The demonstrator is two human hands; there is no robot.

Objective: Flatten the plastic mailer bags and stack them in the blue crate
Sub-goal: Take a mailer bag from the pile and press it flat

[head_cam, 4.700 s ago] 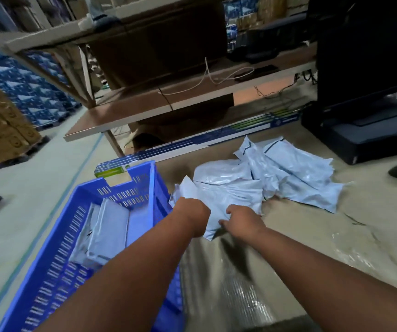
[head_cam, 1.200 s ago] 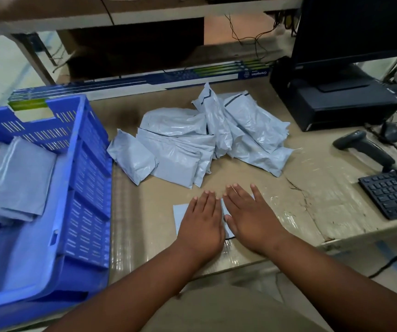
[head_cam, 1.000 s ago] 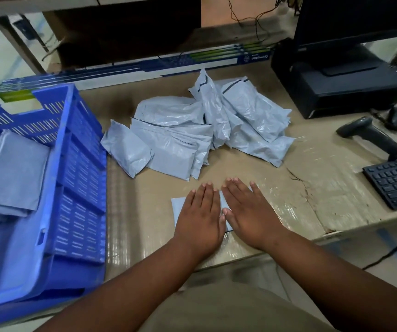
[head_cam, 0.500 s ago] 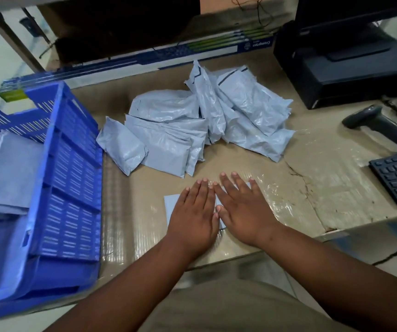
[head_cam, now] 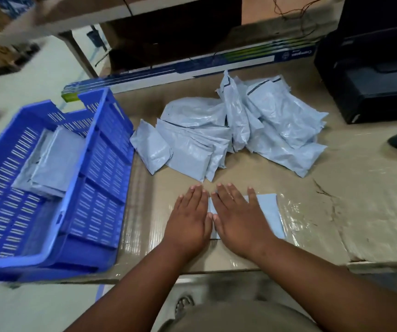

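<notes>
Now pressing flat, both palms spread: left hand (head_cam: 189, 218) and right hand (head_cam: 238, 219) smoothing one mailer bag (head_cam: 268, 212) on the near counter (head_cam: 336, 212), more of it uncovered rightward than a moment ago; nearly flattened, next for the blue crate (head_cam: 101, 164) at left.

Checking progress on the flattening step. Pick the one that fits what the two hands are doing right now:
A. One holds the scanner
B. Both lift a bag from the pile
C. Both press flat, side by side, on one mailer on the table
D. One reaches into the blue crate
C: the left hand and right hand lie with straight fingers on the flat mailer on the table.
</notes>
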